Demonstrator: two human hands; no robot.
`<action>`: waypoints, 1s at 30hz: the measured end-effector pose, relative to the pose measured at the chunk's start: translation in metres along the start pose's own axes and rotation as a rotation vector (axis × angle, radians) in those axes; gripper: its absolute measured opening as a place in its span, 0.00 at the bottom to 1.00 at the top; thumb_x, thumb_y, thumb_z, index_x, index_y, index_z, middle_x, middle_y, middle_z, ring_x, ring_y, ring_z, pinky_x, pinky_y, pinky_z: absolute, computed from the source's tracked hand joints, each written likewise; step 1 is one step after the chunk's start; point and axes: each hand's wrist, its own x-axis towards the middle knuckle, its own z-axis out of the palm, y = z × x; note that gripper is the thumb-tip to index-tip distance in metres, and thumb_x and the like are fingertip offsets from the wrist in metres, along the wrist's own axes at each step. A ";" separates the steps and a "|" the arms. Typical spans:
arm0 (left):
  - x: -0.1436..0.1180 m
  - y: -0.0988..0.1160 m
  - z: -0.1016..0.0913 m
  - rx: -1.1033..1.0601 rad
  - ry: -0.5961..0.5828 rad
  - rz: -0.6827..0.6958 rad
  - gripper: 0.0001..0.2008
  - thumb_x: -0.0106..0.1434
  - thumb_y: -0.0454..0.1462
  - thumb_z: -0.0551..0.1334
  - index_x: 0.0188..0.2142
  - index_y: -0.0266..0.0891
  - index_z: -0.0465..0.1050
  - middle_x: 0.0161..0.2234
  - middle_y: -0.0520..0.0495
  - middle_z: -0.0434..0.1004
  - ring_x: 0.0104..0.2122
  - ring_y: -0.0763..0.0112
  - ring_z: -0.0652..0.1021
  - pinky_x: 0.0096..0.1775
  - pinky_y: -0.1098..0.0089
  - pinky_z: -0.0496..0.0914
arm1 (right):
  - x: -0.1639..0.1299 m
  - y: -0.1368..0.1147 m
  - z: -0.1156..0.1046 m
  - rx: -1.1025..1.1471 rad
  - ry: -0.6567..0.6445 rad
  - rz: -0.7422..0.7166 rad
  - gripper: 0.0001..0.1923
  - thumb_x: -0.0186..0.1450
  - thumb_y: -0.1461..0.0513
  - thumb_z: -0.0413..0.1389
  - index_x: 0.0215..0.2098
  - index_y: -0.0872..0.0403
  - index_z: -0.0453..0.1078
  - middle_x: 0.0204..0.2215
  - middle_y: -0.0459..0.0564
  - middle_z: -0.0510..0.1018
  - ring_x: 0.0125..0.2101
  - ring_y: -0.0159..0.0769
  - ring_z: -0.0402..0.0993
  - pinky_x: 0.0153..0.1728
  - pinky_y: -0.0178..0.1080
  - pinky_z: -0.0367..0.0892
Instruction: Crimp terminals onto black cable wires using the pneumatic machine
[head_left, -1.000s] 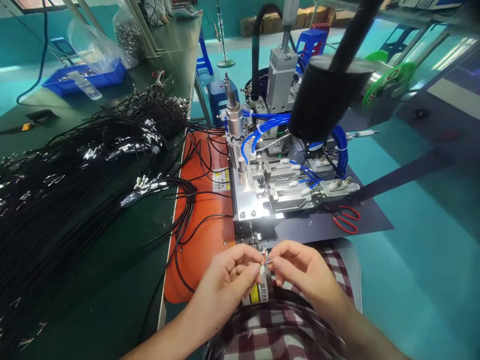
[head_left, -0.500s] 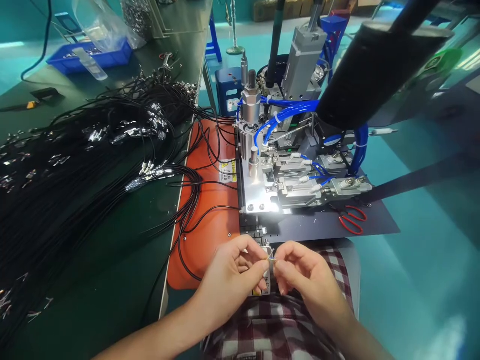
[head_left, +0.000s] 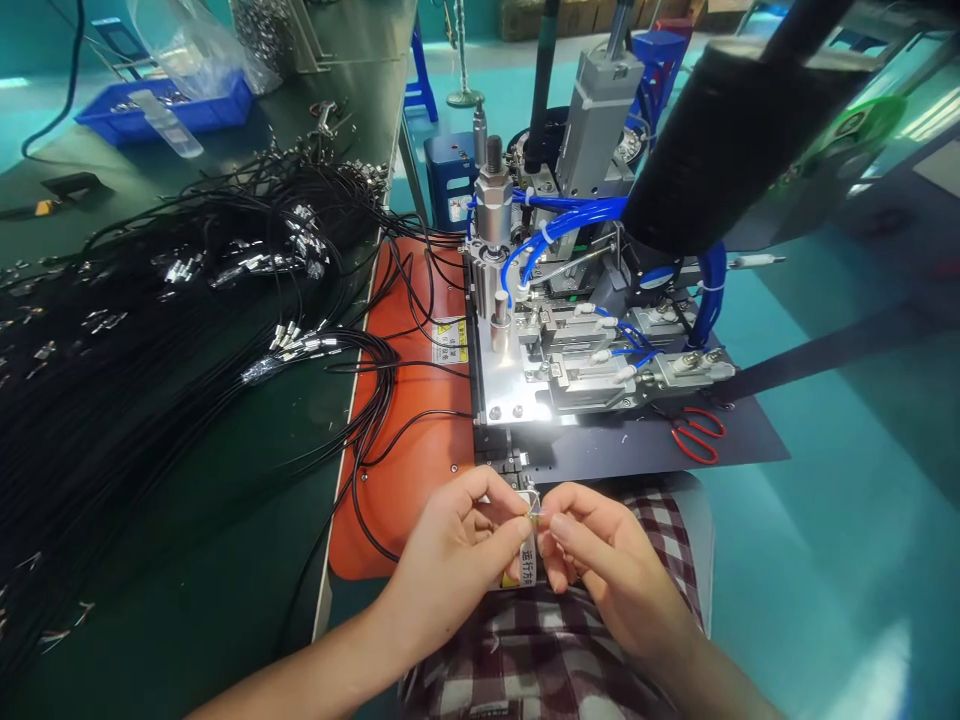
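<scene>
My left hand [head_left: 457,555] and my right hand [head_left: 600,565] meet fingertip to fingertip just above my checked lap. Between them they pinch the stripped end of a thin black cable [head_left: 534,516], where tiny coloured wire strands show. The cable runs off left as a black loop over the orange mat [head_left: 409,470]. Directly beyond my hands stands a small metal machine [head_left: 570,350] with blue air hoses, clamps and a lit silver base plate.
A big heap of black cables with metal end pieces [head_left: 150,330] covers the green bench at left. Red-handled scissors [head_left: 697,435] lie on the dark sheet right of the machine. A blue bin [head_left: 165,100] and plastic bags sit far left. A black lamp head [head_left: 720,130] hangs overhead.
My hands have stayed together at the cable end, the fingers shifting slightly on the wire strands. The view has tilted a little, so the machine sits higher and nearer.
</scene>
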 end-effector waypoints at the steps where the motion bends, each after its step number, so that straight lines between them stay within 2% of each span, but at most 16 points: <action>1: 0.000 -0.001 0.000 0.005 -0.005 -0.003 0.11 0.55 0.38 0.65 0.30 0.37 0.64 0.19 0.55 0.70 0.18 0.78 0.70 0.21 0.78 0.63 | 0.001 0.000 0.000 0.003 -0.006 -0.002 0.12 0.59 0.55 0.62 0.28 0.55 0.68 0.19 0.42 0.71 0.19 0.24 0.66 0.22 0.29 0.57; 6: 0.000 0.001 0.000 0.008 -0.039 -0.028 0.10 0.55 0.38 0.65 0.29 0.36 0.64 0.19 0.55 0.70 0.17 0.80 0.70 0.20 0.79 0.62 | 0.003 0.003 0.000 -0.011 -0.007 -0.008 0.12 0.60 0.56 0.62 0.28 0.56 0.67 0.20 0.42 0.71 0.19 0.24 0.66 0.21 0.28 0.58; 9: 0.002 0.002 -0.001 -0.017 -0.077 -0.064 0.10 0.55 0.38 0.65 0.30 0.36 0.64 0.17 0.55 0.69 0.16 0.81 0.69 0.18 0.81 0.58 | 0.004 0.005 -0.001 -0.016 0.011 -0.018 0.13 0.60 0.56 0.62 0.27 0.56 0.67 0.20 0.41 0.70 0.18 0.23 0.66 0.21 0.28 0.58; 13: 0.005 0.002 -0.004 -0.108 -0.127 -0.090 0.11 0.54 0.38 0.65 0.30 0.36 0.65 0.18 0.56 0.68 0.15 0.83 0.67 0.17 0.82 0.56 | 0.002 0.006 0.001 -0.053 0.094 -0.045 0.13 0.59 0.55 0.62 0.28 0.56 0.67 0.19 0.41 0.69 0.18 0.24 0.66 0.20 0.28 0.60; 17: 0.005 0.000 -0.007 -0.159 -0.127 -0.072 0.09 0.55 0.37 0.65 0.30 0.36 0.65 0.17 0.58 0.65 0.15 0.82 0.68 0.17 0.81 0.57 | -0.002 0.004 0.006 -0.321 0.230 -0.287 0.06 0.60 0.60 0.60 0.29 0.54 0.70 0.20 0.42 0.71 0.19 0.27 0.67 0.20 0.30 0.63; 20: 0.005 -0.003 -0.007 -0.137 -0.114 -0.065 0.08 0.57 0.36 0.64 0.31 0.36 0.66 0.16 0.57 0.66 0.16 0.81 0.69 0.18 0.81 0.58 | -0.003 0.002 0.009 -0.544 0.265 -0.465 0.01 0.59 0.64 0.59 0.30 0.53 0.71 0.23 0.44 0.73 0.19 0.29 0.68 0.20 0.32 0.64; 27: 0.004 -0.007 -0.006 -0.072 -0.103 -0.043 0.10 0.58 0.39 0.64 0.33 0.36 0.65 0.15 0.57 0.67 0.16 0.80 0.68 0.19 0.80 0.60 | 0.000 0.001 0.006 -0.833 0.243 -0.674 0.05 0.61 0.69 0.56 0.31 0.54 0.70 0.25 0.45 0.74 0.23 0.30 0.67 0.23 0.33 0.64; 30: 0.004 -0.005 -0.004 -0.076 -0.083 -0.026 0.10 0.58 0.40 0.64 0.32 0.36 0.65 0.15 0.57 0.68 0.16 0.81 0.67 0.20 0.80 0.60 | 0.000 0.000 0.007 -0.787 0.255 -0.628 0.04 0.60 0.68 0.56 0.29 0.54 0.70 0.23 0.44 0.73 0.20 0.29 0.66 0.20 0.32 0.63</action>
